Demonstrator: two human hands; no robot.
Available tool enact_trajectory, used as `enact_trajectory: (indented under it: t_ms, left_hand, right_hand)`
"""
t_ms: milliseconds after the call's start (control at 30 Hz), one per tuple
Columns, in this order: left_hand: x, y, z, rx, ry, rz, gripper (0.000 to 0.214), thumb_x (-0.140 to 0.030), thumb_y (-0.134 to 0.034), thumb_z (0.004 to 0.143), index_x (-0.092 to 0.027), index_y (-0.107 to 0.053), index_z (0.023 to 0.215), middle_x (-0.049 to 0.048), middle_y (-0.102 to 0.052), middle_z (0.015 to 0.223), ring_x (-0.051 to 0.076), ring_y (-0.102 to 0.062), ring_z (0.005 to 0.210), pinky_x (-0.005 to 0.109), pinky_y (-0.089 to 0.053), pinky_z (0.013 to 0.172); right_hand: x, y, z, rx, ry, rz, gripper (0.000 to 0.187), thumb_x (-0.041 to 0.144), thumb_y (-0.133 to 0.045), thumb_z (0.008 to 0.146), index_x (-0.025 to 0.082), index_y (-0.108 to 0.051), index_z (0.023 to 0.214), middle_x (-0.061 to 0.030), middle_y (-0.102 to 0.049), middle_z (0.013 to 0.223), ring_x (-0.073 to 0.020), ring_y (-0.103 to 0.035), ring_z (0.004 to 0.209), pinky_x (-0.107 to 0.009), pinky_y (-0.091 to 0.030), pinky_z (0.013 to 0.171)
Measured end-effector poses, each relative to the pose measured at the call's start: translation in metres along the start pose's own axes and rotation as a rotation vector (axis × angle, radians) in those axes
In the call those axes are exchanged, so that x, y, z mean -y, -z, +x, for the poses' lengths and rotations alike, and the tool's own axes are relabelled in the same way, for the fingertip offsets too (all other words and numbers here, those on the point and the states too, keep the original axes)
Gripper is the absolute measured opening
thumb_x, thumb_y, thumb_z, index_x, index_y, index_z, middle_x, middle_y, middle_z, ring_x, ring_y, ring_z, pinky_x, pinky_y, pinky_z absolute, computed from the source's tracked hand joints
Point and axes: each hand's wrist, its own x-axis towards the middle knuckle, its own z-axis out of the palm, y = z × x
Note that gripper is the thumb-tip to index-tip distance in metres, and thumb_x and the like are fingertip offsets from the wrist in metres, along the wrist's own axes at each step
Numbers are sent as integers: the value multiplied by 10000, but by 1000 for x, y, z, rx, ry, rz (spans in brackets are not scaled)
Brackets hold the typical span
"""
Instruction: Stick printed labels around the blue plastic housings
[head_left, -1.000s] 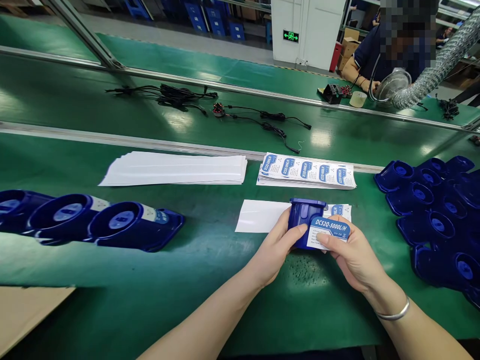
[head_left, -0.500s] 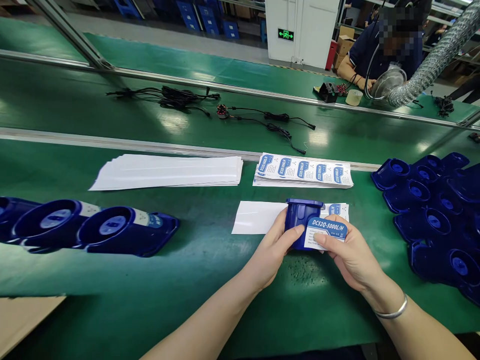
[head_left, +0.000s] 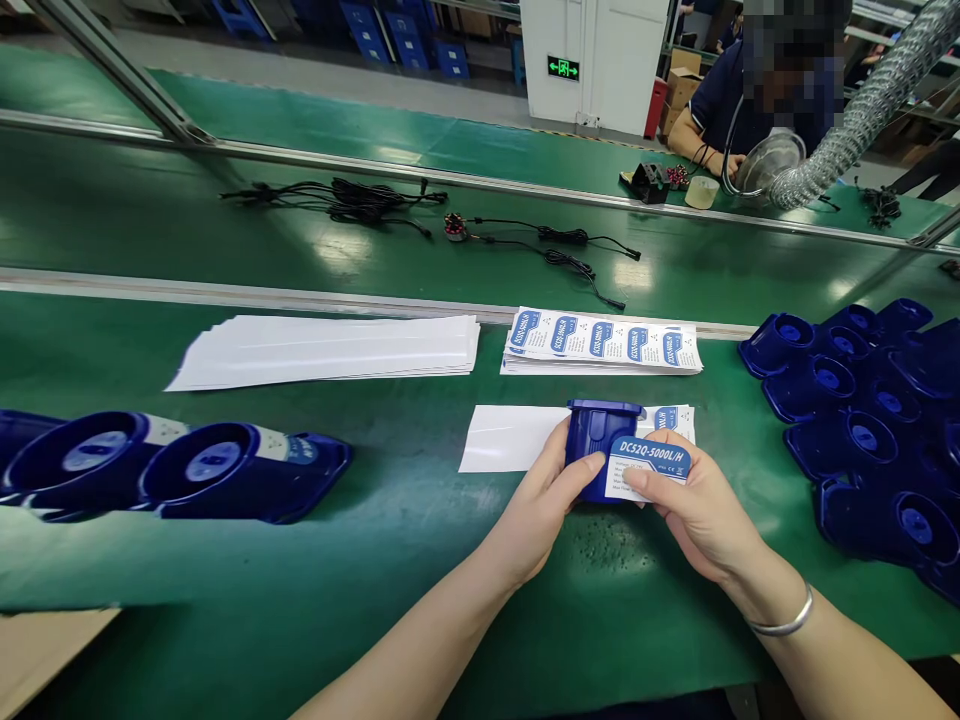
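1. The left hand, thumb and fingers closed, grips a blue housing nearer the wearer than the printed stack.
2. Also nearside of the stack, the right hand pinches a DC52Q-5000L/H label overlapping the housing; contact is unclear.
3. White strips lie left of the stack; clustered cups, right.

Green tabletop is lying open between left hand and left housings — right housings are blocking past the right hand, label sheets beyond the grip.
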Motion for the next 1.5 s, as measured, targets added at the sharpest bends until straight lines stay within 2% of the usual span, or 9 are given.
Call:
enact_trajectory:
  t_ms: [333, 533, 767, 900, 1100, 1167, 1267, 1367, 1500]
  left_hand:
    - [0, -1, -1, -21, -11, 4, 618, -396, -693, 882, -244, -493, 1446, 77, -561, 1458, 339, -472, 1361, 450, -375, 1141]
    - [3, 3, 1, -22, -14, 38, 622, -416, -694, 881, -249, -495, 1446, 79, -563, 1454, 348, -468, 1364, 463, -376, 1143]
    - [6, 6, 2, -17, -14, 35, 636, -423, -699, 877, -266, -487, 1455, 73, -553, 1467, 346, -461, 1371, 455, -370, 1148]
    - [4, 0, 1, -57, -13, 31, 606, -430, -693, 884, -259, -504, 1433, 69, -569, 1448, 331, -479, 1358, 439, -376, 1143]
    - [9, -7, 6, -176, -68, 82, 499, -429, -751, 839, -222, -600, 1268, 75, -674, 1282, 307, -577, 1246, 430, -430, 1088]
    - [8, -6, 6, -172, -67, 70, 511, -406, -766, 826, -222, -591, 1270, 77, -668, 1288, 310, -577, 1247, 440, -439, 1083]
    - [5, -2, 4, -94, -44, 42, 611, -355, -794, 801, -230, -536, 1341, 87, -623, 1359, 317, -543, 1294, 442, -434, 1099]
    - [2, 1, 1, -21, 2, 31, 869, -285, -846, 739, -279, -387, 1476, 89, -551, 1449, 311, -510, 1333, 438, -420, 1119]
    - [3, 1, -3, -4, -13, 64, 1120, -241, -889, 666, -348, -214, 1553, 88, -506, 1491, 304, -539, 1303, 445, -428, 1109]
  right_hand:
    - [0, -1, -1, 2, -6, 16, 325, 301, -904, 701, 191, -630, 836, 37, -600, 725, -114, -499, 695, -248, -405, 696]
    - [-1, -1, -1, 3, -33, 61, 361, 278, -907, 689, 199, -664, 944, 13, -662, 856, -137, -571, 800, -273, -446, 785]
    - [0, -1, -1, 4, -34, 82, 324, 273, -910, 675, 193, -663, 868, 20, -680, 828, -127, -585, 774, -260, -454, 764]
    - [-2, -3, -1, 3, -31, 77, 332, 291, -910, 672, 193, -658, 865, 16, -673, 823, -134, -584, 775, -269, -457, 770]
    - [-8, -7, -2, 7, -7, 58, 336, 310, -915, 654, 193, -643, 813, 34, -626, 745, -120, -542, 730, -254, -444, 737]
    - [-6, -7, -1, 14, -5, 57, 328, 324, -906, 664, 194, -657, 833, 21, -640, 779, -131, -556, 754, -262, -446, 752]
    - [1, -5, 0, 40, -3, 80, 302, 352, -870, 701, 187, -681, 869, -6, -666, 828, -154, -585, 788, -270, -451, 761]
    - [8, -2, 2, 60, 7, 109, 272, 357, -841, 723, 181, -687, 863, -9, -662, 804, -156, -588, 754, -262, -449, 720]
    - [10, 2, 3, 105, 46, 113, 242, 342, -812, 764, 188, -669, 882, -2, -652, 798, -150, -592, 750, -261, -453, 717]
